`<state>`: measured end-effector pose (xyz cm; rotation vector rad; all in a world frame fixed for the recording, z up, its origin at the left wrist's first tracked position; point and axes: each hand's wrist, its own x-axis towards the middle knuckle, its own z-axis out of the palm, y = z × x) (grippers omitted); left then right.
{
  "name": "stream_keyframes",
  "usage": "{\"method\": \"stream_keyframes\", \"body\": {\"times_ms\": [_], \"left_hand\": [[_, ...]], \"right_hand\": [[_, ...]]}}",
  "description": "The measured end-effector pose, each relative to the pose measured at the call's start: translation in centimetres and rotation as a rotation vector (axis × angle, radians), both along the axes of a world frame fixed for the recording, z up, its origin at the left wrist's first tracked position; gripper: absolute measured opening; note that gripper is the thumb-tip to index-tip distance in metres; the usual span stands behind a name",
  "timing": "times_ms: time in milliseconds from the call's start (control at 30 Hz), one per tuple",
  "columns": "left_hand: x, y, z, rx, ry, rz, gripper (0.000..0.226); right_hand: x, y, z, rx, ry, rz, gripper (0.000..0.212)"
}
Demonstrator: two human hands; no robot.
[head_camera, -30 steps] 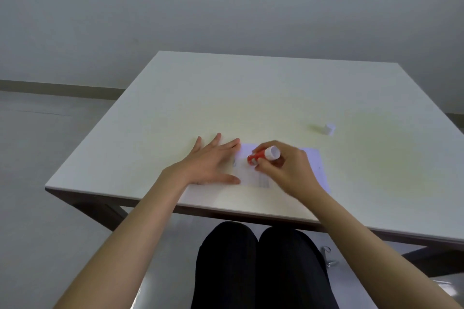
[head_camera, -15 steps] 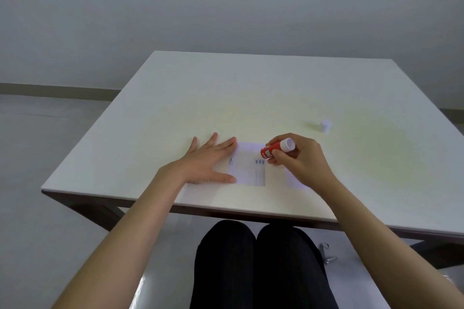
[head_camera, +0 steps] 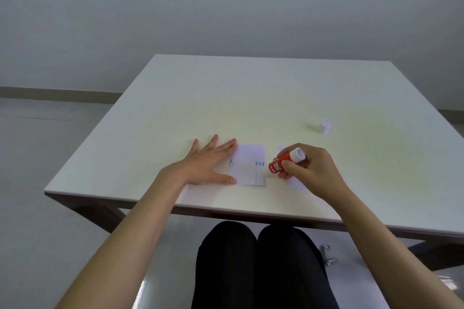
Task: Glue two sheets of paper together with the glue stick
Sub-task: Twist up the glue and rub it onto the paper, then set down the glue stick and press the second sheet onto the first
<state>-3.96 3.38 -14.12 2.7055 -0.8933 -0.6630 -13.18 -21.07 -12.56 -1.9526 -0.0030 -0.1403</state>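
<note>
A small printed paper sheet (head_camera: 247, 164) lies on the white table (head_camera: 251, 98) near its front edge. My left hand (head_camera: 208, 164) lies flat on the table with fingers spread, its fingertips on the sheet's left edge. My right hand (head_camera: 310, 169) grips a red glue stick (head_camera: 281, 164) with a white end, tilted, its lower tip at the sheet's right edge. A second pale sheet (head_camera: 293, 183) lies mostly hidden under my right hand.
The glue stick's white cap (head_camera: 325, 126) stands on the table to the right, beyond my right hand. Below the table's front edge are my knees in black trousers (head_camera: 258, 266). A metal clip (head_camera: 327, 256) lies on the floor.
My right hand has drawn the glue stick to the right across the sheet, from near my left fingertips to the sheet's right edge. My left hand has stayed in place.
</note>
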Motion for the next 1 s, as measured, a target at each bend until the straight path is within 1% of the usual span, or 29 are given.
{"method": "stream_keyframes", "body": {"times_ms": [100,133,200,233,267,333,367,400,433,467,533,567,633,700,767,833,900,933,1000], "left_hand": [[-0.1,0.0,0.0,-0.013,-0.004,0.007,0.093],[-0.1,0.1,0.0,-0.032,0.001,0.014,0.093],[-0.3,0.2,-0.1,-0.095,0.022,0.038,0.095],[-0.4,0.2,-0.2,-0.132,0.036,0.052,0.095],[-0.5,0.3,-0.3,-0.175,0.047,0.066,0.093],[-0.8,0.3,-0.2,-0.306,0.073,0.104,0.086],[-0.9,0.2,0.0,-0.406,0.090,0.131,0.080],[-1.1,-0.1,0.4,-0.520,0.102,0.161,0.074],[-1.3,-0.6,0.9,-0.632,0.104,0.194,0.069],[-1.5,-1.3,1.5,-0.737,0.098,0.228,0.063],[-2.1,-3.2,2.7,-0.926,0.085,0.295,0.043],[-2.5,-4.2,3.2,-1.005,0.082,0.328,0.032],[-3.0,-5.5,3.8,-1.122,0.064,0.415,0.018],[-2.7,-5.8,4.1,-1.157,0.028,0.503,0.011],[-1.8,-5.4,4.6,-1.099,-0.022,0.523,0.007],[-0.3,-5.0,5.1,-0.976,-0.107,0.511,0.019],[1.8,-4.8,5.4,-0.881,-0.173,0.558,0.025],[2.9,-4.7,5.5,-0.846,-0.206,0.598,0.023],[4.8,-4.5,5.4,-0.786,-0.255,0.662,0.019]], "right_hand": [[-0.8,-0.8,0.6,0.002,0.030,0.060,0.016],[-1.0,-1.1,0.9,0.035,0.022,0.047,0.016],[-1.2,-1.6,1.5,0.165,-0.004,-0.012,0.018],[-1.2,-1.7,1.7,0.270,-0.005,-0.046,0.018],[-1.1,-1.7,2.0,0.418,0.011,-0.078,0.018],[-0.8,-1.1,2.4,0.852,0.100,-0.140,0.018],[-0.6,-0.5,2.5,1.074,0.158,-0.172,0.018],[-0.4,0.3,2.5,1.242,0.207,-0.198,0.017],[-0.3,1.2,2.5,1.350,0.251,-0.216,0.015],[-0.2,2.2,2.4,1.416,0.290,-0.219,0.012],[0.1,4.3,2.3,1.475,0.363,-0.194,0.009],[0.2,5.3,2.3,1.468,0.394,-0.180,0.009],[0.6,6.7,2.1,1.390,0.425,-0.149,0.009],[0.8,7.2,1.8,1.221,0.410,-0.130,0.015],[0.8,6.9,1.3,0.970,0.365,-0.167,0.024],[0.4,6.1,0.8,0.772,0.322,-0.236,0.030],[-0.2,5.5,0.5,0.602,0.283,-0.260,0.023],[-0.5,5.3,0.3,0.514,0.262,-0.254,0.017],[-1.0,5.1,-0.1,0.337,0.217,-0.234,0.013]]}}
